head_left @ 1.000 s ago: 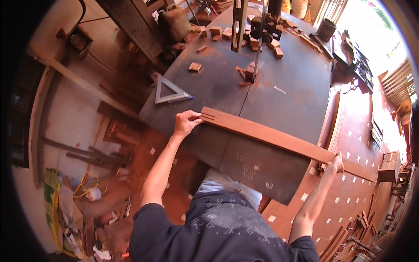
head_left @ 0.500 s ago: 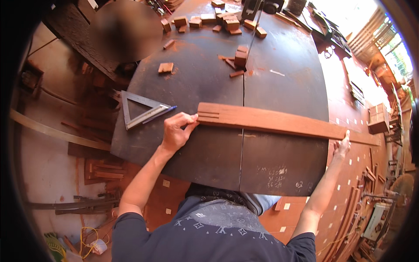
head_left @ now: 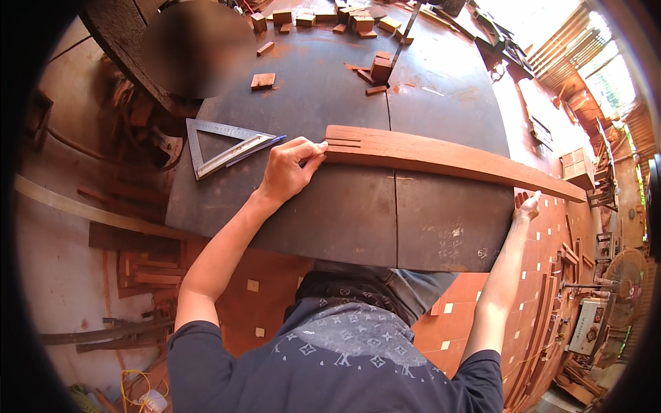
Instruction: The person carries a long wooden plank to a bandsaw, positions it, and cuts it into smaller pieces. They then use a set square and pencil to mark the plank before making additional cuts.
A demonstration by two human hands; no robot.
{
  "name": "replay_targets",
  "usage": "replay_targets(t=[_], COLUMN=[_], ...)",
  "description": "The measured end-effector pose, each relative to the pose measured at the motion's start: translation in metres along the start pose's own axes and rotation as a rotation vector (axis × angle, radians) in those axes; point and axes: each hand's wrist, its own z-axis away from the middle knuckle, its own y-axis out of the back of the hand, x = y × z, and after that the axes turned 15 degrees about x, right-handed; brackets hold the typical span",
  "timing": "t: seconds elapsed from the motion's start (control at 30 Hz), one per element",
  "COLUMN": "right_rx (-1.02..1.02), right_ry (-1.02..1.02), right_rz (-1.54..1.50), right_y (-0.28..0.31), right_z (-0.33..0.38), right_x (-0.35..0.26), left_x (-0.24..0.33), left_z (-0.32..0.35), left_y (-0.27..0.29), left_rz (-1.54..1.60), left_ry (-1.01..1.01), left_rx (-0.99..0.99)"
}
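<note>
Across the dark desk lies a long reddish plank — left hand gripping its slotted end, fingers clenched. Right hand holds the far end from below — metal triangle square sits just beside.

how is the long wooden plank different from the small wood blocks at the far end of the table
The plank is one long, slightly curved strip; the blocks are short, chunky offcuts. The plank has slots cut in its left end; the blocks look plain. The left hand touches the plank's slotted end and the right hand its far end, past the table edge; nobody touches the scattered blocks. Both are reddish-brown wood.
</note>
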Motion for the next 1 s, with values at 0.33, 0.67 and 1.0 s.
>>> replay_targets(t=[0.33, 0.67, 1.0], right_rx=[-0.066, -0.274, -0.439], right_ry=[0.020, -0.252, -0.327], right_rz=[0.086, -0.042, -0.095], right_y=[-0.006, -0.004, -0.032], right_z=[0.022, 0.013, -0.066], right_x=[-0.008, -0.013, -0.029], left_x=[0.006, 0.002, 0.017], left_z=[0.002, 0.005, 0.004], left_y=[0.000, 0.000, -0.007], left_rz=[-0.052, -0.062, -0.041], left_ry=[-0.025, -0.029, -0.012], left_rx=[0.030, 0.035, 0.077])
